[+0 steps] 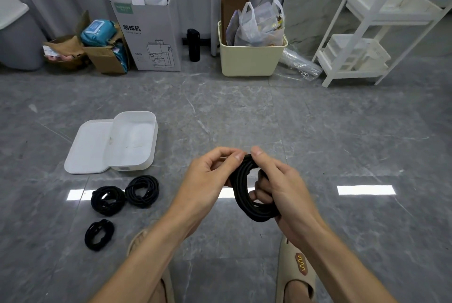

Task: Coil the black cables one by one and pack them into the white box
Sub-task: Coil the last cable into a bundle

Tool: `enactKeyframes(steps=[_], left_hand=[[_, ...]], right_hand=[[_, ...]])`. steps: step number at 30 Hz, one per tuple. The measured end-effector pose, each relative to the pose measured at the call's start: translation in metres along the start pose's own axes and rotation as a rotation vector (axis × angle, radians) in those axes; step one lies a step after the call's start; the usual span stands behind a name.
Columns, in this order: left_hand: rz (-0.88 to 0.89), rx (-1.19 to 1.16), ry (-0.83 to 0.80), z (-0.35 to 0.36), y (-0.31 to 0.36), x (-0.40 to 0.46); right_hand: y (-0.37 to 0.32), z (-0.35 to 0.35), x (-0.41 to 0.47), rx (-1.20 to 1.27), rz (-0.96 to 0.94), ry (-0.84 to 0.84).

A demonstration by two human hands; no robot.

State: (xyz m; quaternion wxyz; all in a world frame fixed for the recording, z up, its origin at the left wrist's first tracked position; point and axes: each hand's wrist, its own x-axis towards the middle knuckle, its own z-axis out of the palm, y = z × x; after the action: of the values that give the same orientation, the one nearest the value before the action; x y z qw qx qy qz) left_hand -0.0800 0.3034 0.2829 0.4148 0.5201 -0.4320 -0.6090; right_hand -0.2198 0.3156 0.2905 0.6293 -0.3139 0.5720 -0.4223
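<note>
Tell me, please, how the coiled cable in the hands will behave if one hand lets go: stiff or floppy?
Probably floppy: the cable coil hangs in a loose oval from both hands. Its loops may spring apart, since the left hand and right hand pinch them together. It looks light.

The floor point(318, 119) is grey marble-patterned tile with pale veins. On it to the left sits a plain white box point(133, 141) beside its white lid point(88, 148), with three black cable coils point(142, 191) near them. Both hands hold another black coil point(247, 192). The near right slipper point(297, 266) is beige with a brown-and-yellow hot-dog motif. Far off stand a cream tub point(249, 60), a white carton point(149, 26) and a white shelf point(367, 33).
</note>
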Motion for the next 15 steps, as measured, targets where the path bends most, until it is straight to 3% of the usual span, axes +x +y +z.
enactKeyframes(steps=[6, 11, 15], left_hand=[[0.012, 0.095, -0.154, -0.009, 0.003, -0.001], [0.062, 0.158, -0.17, -0.016, 0.01, -0.001], [0.159, 0.367, -0.145, -0.02, 0.007, -0.002]], right_hand=[[-0.001, -0.002, 0.003, 0.162, 0.017, 0.079], [-0.002, -0.002, 0.004, 0.266, 0.028, 0.046], [-0.002, -0.004, 0.003, 0.251, 0.023, -0.002]])
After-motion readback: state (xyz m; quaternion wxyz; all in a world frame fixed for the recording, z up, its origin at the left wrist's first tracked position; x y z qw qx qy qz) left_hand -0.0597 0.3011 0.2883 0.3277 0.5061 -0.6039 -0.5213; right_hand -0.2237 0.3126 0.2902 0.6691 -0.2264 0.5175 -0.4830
